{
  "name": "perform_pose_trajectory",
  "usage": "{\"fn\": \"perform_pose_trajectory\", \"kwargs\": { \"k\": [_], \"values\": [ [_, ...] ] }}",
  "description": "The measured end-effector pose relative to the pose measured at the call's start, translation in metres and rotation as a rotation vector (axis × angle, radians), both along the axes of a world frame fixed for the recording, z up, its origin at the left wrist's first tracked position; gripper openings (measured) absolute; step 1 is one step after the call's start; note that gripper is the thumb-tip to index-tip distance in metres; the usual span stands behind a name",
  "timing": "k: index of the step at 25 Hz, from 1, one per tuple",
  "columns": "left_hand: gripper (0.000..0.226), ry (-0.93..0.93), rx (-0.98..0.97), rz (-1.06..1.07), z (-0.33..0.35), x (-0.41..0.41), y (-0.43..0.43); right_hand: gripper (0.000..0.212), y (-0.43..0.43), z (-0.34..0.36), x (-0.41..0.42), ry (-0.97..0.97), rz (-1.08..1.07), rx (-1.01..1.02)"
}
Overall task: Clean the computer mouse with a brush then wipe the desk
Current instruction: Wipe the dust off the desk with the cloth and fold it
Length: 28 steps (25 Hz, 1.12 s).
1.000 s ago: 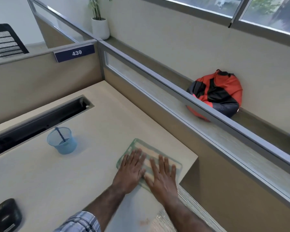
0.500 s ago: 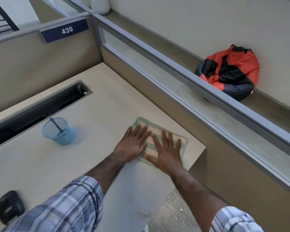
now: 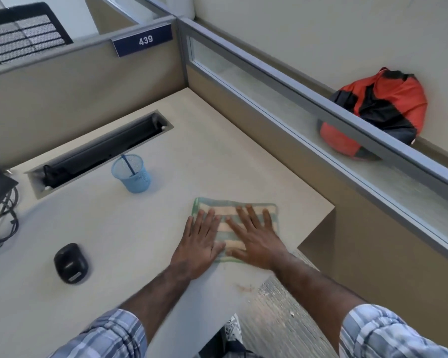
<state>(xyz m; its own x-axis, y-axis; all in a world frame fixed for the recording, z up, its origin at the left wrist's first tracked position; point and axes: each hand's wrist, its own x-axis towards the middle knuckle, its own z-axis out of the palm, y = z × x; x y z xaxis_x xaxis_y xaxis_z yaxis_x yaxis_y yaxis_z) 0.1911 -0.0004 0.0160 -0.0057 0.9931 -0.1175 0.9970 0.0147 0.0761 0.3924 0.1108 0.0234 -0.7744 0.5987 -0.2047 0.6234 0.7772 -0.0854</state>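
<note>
Both hands lie flat and side by side on one folded cloth [image 3: 225, 206], fingers straight and spread, palms down, gripping nothing. The left hand [image 3: 199, 244] covers the cloth's left part, with its heel and thumb side on the bare bench [image 3: 114, 228]. The right hand [image 3: 256, 239] covers the right part, and its little finger reaches almost to the cloth's right edge. The thumbs nearly meet over the cloth's near edge. The cloth is striped green and cream. It lies near the bench's right front corner, with its far edge showing beyond the fingertips.

Two plaid sleeves show, the left sleeve [image 3: 104, 334] and the right sleeve [image 3: 388, 334], both pushed up the forearms.

The one computer mouse [image 3: 70, 263], black, sits on the bench well to the left of the left hand and a little nearer the person; neither hand touches it. One blue mesh cup [image 3: 132, 174] stands upright beyond the left hand, between the cloth and a long cable slot [image 3: 98, 153] cut into the bench. One thin blue stick [image 3: 128, 165] leans inside the cup; whether it is the brush cannot be told. A small reddish mark [image 3: 245, 288] sits on the bench edge, just nearer than the cloth.

A tangle of dark cables [image 3: 0, 210] lies at the left edge. A blue plate [image 3: 142, 40] reading 439 is fixed on the partition. Past the grey rail on the right, one red and black bag [image 3: 375, 109] rests against the wall.
</note>
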Motion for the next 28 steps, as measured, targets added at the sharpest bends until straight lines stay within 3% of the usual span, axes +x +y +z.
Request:
{"fn": "perform_pose_trajectory", "kwargs": {
  "k": [6, 11, 16, 19, 22, 28],
  "values": [
    [0.084, -0.024, 0.021, 0.048, 0.003, 0.028, -0.084, 0.065, -0.079, 0.0, 0.019, 0.023, 0.048, 0.007],
    [0.091, -0.052, -0.028, -0.074, 0.004, 0.041, -0.141, 0.061, -0.126, 0.002, 0.055, -0.001, 0.078, 0.006],
    [0.063, -0.14, 0.037, -0.276, 0.015, 0.071, -0.17, 0.059, -0.165, 0.008, 0.106, -0.025, 0.163, -0.002],
    [0.041, -0.048, 0.063, -0.554, 0.008, 0.105, -0.178, 0.047, -0.183, 0.015, 0.15, -0.01, 0.236, -0.045],
    [0.035, -0.003, 0.124, -0.597, 0.019, 0.122, -0.161, 0.044, -0.176, 0.036, 0.17, -0.014, 0.138, -0.062],
    [0.03, -0.001, 0.403, -0.386, 0.074, 0.086, -0.055, 0.053, -0.102, 0.081, 0.127, 0.056, -0.067, 0.273]
  ]
}}
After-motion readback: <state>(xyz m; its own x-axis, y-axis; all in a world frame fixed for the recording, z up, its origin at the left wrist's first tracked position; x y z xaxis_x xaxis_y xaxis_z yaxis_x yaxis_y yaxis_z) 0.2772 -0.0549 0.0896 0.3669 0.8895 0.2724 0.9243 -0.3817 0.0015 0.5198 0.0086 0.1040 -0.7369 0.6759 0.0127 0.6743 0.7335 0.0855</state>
